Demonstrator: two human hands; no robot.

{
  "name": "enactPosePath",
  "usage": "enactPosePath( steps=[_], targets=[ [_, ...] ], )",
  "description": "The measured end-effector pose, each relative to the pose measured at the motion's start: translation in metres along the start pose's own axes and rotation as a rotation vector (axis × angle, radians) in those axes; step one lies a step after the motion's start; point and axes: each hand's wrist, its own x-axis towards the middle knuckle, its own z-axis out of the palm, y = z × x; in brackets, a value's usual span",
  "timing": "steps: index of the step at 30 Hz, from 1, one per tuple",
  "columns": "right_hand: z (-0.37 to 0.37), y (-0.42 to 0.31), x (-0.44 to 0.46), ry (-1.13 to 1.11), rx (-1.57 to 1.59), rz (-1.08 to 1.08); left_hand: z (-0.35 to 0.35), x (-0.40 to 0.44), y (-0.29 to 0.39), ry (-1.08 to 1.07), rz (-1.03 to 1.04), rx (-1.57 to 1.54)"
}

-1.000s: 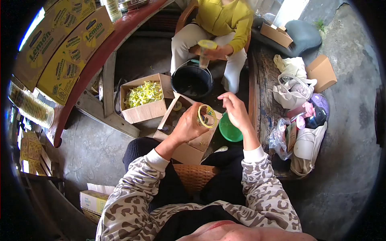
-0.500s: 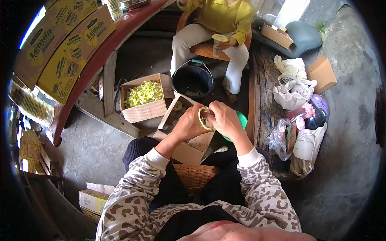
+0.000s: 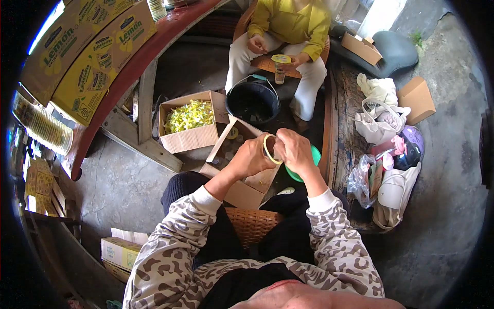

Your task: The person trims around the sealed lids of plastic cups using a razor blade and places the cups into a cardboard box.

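Since a second earlier, the right hand (image 3: 293, 150) had come in to the mouth of the cup (image 3: 266, 149) in the head view, its fingers curled, though what they pinched, if anything, could not be told. The left hand (image 3: 251, 158) gripped the cup tilted above the open box (image 3: 244, 195), apparently steadying it with its mouth facing the right hand.
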Motion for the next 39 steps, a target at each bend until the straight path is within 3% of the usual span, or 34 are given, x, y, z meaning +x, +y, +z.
enactPosePath(
  steps=[5,9,12,13,15,18,23,26,31,35,36,37,39],
  targets=[
    [-0.002,0.006,0.002,0.016,0.061,0.093,0.015,0.003,0.006,0.142,0.030,0.108],
    [0.005,0.021,0.001,0.014,0.171,0.207,0.027,0.008,0.002,0.299,0.182,0.345],
    [0.019,0.069,-0.003,0.270,0.207,0.195,0.021,-0.001,0.022,0.338,0.283,0.552],
    [0.006,0.081,-0.003,0.277,0.196,0.435,0.023,-0.008,0.021,0.334,0.287,0.548],
    [-0.015,0.095,-0.003,0.262,0.375,0.675,0.022,-0.018,0.018,0.302,0.351,0.454],
    [-0.014,0.085,-0.007,0.227,0.562,0.621,0.010,-0.011,0.011,0.312,0.307,0.230],
    [-0.008,0.064,-0.003,0.081,0.590,0.618,-0.003,0.001,0.008,0.257,0.172,-0.136],
    [-0.002,0.066,0.001,-0.010,0.545,0.628,-0.002,-0.001,0.003,0.247,0.181,-0.102],
    [0.017,0.077,-0.009,-0.026,0.784,0.746,0.000,0.002,0.000,0.328,0.196,-0.113],
    [0.054,0.098,-0.024,-0.202,0.863,0.658,0.003,0.007,0.000,0.362,0.219,-0.097],
    [0.058,0.075,-0.021,-0.148,0.877,0.665,0.004,0.006,0.002,0.374,0.229,-0.089],
    [0.071,0.083,-0.022,-0.253,0.915,0.703,0.004,0.006,0.003,0.386,0.239,-0.082],
    [0.098,0.081,-0.033,-0.221,1.130,0.556,0.001,0.004,0.005,0.408,0.278,-0.048]
  ],
)
